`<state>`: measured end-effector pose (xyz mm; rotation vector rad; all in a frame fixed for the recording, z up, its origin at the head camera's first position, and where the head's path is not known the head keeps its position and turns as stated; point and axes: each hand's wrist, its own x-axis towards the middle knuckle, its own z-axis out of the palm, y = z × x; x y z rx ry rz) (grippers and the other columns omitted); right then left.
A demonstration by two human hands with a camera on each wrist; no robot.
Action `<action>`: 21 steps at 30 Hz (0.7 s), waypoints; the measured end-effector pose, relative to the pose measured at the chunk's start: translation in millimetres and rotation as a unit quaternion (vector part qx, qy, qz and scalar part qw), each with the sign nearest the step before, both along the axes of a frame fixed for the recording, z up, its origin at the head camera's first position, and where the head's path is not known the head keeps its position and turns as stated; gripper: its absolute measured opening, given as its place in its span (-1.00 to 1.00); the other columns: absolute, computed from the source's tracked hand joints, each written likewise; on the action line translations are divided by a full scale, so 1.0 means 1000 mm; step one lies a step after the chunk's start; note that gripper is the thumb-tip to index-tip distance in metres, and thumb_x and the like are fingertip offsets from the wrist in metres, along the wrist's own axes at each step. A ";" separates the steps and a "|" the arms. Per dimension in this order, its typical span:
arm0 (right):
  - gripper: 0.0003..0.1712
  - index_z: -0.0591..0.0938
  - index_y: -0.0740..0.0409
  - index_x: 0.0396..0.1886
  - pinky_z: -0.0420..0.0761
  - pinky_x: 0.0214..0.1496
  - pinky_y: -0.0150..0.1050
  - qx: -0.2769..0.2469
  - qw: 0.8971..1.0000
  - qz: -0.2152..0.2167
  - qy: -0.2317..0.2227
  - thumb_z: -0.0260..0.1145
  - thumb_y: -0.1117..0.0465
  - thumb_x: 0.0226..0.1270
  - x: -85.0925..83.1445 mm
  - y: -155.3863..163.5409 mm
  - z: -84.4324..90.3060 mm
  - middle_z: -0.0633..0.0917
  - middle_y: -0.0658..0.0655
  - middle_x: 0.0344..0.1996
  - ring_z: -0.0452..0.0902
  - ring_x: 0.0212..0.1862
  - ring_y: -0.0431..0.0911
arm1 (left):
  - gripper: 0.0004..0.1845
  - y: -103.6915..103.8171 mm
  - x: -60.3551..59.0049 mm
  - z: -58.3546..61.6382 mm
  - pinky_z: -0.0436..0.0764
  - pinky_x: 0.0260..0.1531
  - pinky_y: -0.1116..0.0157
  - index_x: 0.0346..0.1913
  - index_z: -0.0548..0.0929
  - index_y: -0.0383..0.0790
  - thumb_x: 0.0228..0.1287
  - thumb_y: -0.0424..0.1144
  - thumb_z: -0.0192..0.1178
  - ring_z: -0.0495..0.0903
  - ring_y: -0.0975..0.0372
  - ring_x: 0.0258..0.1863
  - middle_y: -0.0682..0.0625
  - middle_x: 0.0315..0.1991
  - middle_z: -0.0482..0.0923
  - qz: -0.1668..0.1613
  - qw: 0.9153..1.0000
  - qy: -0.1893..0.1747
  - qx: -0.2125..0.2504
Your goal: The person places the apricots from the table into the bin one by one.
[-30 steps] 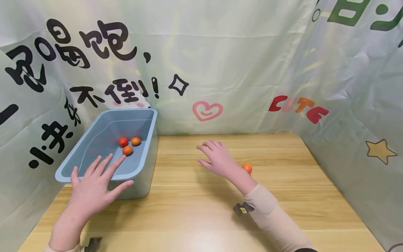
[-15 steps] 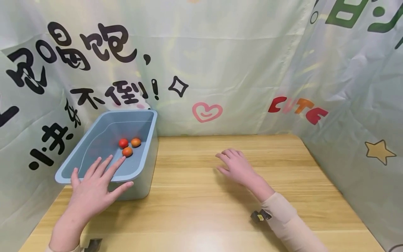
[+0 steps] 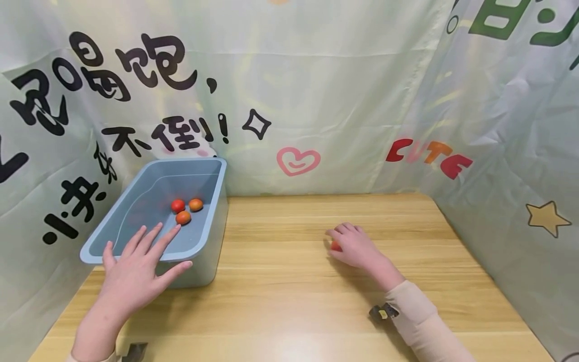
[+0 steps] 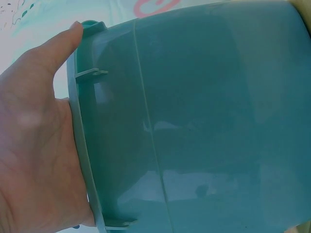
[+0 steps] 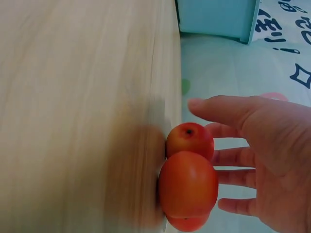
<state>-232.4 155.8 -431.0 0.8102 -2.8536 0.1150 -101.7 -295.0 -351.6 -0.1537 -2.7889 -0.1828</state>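
My left hand (image 3: 133, 274) rests with spread fingers over the near rim of a blue plastic bin (image 3: 199, 271). In the left wrist view its thumb (image 4: 63, 46) lies along the rim, outside the wall. Three small tomatoes (image 3: 183, 217) lie on the bin floor. On the table, my right hand (image 3: 355, 246) is lowered around more tomatoes, one tomato (image 3: 335, 246) showing between thumb and index finger. The right wrist view has a big tomato (image 5: 188, 182) in front, a second tomato (image 5: 190, 141) and another partly hidden. Fingers extend behind them, and the thumb stands apart.
The wooden table (image 3: 280, 311) backs onto a pale printed cloth (image 3: 339, 100), which also rises on both sides. The bin stands at the table's back left, close to the cloth. A small dark device (image 3: 383, 312) sits at the right wrist.
My right hand has moved right and slightly nearer, to the tomatoes; the one formerly seen behind its wrist now shows at its fingers. The left hand and bin have stayed put.
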 end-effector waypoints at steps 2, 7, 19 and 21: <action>-0.39 0.59 0.08 0.16 0.44 0.20 0.19 0.002 1.000 -0.001 -0.004 0.44 -0.06 0.12 -0.001 0.002 -0.002 0.65 0.17 0.02 0.48 0.18 0.14 | -0.09 0.000 0.000 0.000 -0.21 0.15 -0.55 0.50 0.15 0.29 0.10 0.44 0.15 0.15 -0.20 0.42 -0.23 0.42 0.29 0.001 1.000 0.000 0.000; -0.44 0.61 0.08 0.09 0.46 0.16 0.20 0.011 1.000 -0.003 -0.008 0.47 -0.01 0.09 0.000 0.004 -0.003 0.67 0.18 -0.04 0.51 0.12 0.15 | -0.09 -0.001 0.001 0.000 -0.21 0.15 -0.54 0.50 0.15 0.29 0.10 0.45 0.14 0.15 -0.20 0.42 -0.23 0.42 0.29 0.002 1.000 -0.001 -0.001; -0.49 0.63 0.05 0.07 0.48 0.17 0.17 0.013 1.000 -0.001 -0.019 0.46 -0.03 0.14 0.000 -0.009 0.002 0.68 0.16 -0.03 0.54 0.11 0.12 | -0.09 0.000 0.000 0.000 -0.22 0.15 -0.55 0.50 0.14 0.30 0.10 0.45 0.14 0.14 -0.20 0.42 -0.23 0.43 0.28 0.001 1.000 -0.004 -0.003; -0.49 0.64 0.05 0.05 0.48 0.16 0.16 0.012 1.000 0.006 -0.011 0.47 -0.03 0.13 -0.001 -0.014 0.002 0.68 0.16 -0.04 0.54 0.11 0.12 | -0.09 0.000 0.000 0.001 -0.22 0.15 -0.55 0.50 0.13 0.30 0.11 0.45 0.14 0.14 -0.20 0.42 -0.23 0.43 0.28 0.001 1.000 -0.005 -0.003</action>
